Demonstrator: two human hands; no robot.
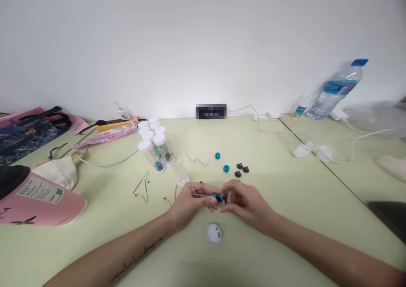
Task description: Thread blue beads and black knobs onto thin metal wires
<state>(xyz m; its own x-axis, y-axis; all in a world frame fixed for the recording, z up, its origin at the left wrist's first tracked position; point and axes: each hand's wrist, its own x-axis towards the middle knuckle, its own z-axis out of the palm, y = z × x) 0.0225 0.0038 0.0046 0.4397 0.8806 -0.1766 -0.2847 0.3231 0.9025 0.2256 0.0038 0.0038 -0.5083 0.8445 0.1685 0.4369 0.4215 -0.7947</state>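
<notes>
- We are pinching a small blue part (215, 195) in the fingertips of our left hand (190, 203), held just above the table (285, 202), at its near middle.
- Our right hand (245, 202) is gripping the black piece (224, 198) at the part's end (fingers bunched tight around it).
- A white lid (213, 233) is lying just nearer than the hands.
- Loose blue knobs (226, 168) and black studs (239, 166) are sitting just beyond.
</notes>
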